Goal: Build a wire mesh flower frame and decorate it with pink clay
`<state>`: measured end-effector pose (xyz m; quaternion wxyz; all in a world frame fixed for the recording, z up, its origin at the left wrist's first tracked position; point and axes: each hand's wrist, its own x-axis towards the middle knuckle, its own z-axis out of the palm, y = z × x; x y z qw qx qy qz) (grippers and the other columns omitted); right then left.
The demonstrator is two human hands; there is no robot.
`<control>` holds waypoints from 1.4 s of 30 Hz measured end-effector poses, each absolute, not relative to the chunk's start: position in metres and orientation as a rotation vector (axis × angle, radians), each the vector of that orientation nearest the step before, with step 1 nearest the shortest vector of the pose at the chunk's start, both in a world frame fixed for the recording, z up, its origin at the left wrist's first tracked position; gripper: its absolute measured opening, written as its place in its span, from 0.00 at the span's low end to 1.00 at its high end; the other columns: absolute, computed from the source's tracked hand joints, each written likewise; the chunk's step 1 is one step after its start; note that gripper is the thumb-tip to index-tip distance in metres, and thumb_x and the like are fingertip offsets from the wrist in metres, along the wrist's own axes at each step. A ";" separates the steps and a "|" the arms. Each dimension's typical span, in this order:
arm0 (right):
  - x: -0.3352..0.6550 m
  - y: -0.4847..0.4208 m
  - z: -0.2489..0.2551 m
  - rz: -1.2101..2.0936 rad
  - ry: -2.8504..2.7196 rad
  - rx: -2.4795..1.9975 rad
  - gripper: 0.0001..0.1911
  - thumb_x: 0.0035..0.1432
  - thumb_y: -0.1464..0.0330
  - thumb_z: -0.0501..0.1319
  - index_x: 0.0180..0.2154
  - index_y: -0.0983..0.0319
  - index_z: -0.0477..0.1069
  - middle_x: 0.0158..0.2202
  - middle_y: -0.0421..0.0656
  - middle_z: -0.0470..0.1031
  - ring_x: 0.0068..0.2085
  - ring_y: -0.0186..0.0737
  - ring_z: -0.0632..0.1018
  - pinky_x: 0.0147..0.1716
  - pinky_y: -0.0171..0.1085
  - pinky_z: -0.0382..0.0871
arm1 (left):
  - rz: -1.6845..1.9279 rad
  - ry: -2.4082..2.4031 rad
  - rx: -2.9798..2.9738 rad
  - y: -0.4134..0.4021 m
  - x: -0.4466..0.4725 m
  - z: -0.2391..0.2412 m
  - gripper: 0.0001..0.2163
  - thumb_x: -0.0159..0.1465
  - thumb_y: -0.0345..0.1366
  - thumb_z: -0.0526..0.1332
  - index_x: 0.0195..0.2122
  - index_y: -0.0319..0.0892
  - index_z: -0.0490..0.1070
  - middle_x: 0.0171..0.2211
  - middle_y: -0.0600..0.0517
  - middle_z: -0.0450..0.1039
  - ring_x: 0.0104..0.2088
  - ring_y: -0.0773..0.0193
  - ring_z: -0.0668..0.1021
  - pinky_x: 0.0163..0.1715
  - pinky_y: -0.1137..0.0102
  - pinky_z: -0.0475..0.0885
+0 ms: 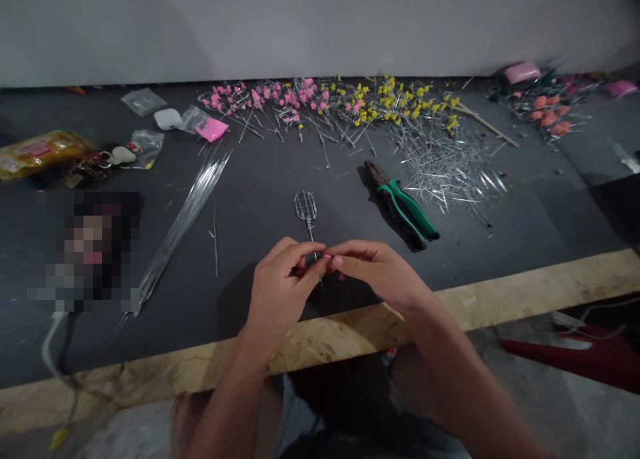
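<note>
"Just beyond your fingertips, is that the wire racket (306, 207)?"

"Yes; its stem (311, 232) runs back into your left hand (280, 279), whose thumb and forefinger appear pinched on it."

"And your right hand (383, 269)?"

"Its fingertips sit narrow against the left's; I can't tell whether they hold anything. Best brace the stem lightly and make small, even finger moves, since thin wire like this may bend. Pliers (406, 200) lie beyond that hand."
</note>
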<state>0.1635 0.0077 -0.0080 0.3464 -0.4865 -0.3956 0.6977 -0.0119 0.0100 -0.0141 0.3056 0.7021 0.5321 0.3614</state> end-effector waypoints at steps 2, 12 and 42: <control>0.162 0.007 -0.007 1.822 -1.002 -1.249 0.09 0.54 0.63 0.66 0.37 0.57 0.79 0.32 0.37 0.77 0.32 0.29 0.71 0.38 0.33 0.65 | 0.971 1.410 1.891 0.011 -0.011 -0.014 0.05 0.61 0.34 0.64 0.38 0.47 0.76 0.24 0.58 0.63 0.23 0.73 0.68 0.22 0.77 0.63; 0.162 0.004 -0.012 1.916 -0.854 -1.049 0.12 0.57 0.63 0.64 0.44 0.56 0.76 0.36 0.40 0.76 0.35 0.33 0.75 0.33 0.34 0.66 | 1.138 1.259 1.965 0.010 -0.012 -0.013 0.08 0.60 0.30 0.64 0.38 0.49 0.78 0.26 0.56 0.70 0.24 0.73 0.72 0.23 0.77 0.66; 0.167 0.006 -0.005 1.862 -0.968 -1.195 0.06 0.53 0.64 0.66 0.34 0.57 0.79 0.34 0.38 0.78 0.35 0.30 0.75 0.41 0.34 0.67 | 0.935 1.348 1.870 0.009 -0.010 -0.008 0.03 0.60 0.34 0.63 0.35 0.45 0.75 0.23 0.58 0.63 0.22 0.73 0.67 0.23 0.76 0.63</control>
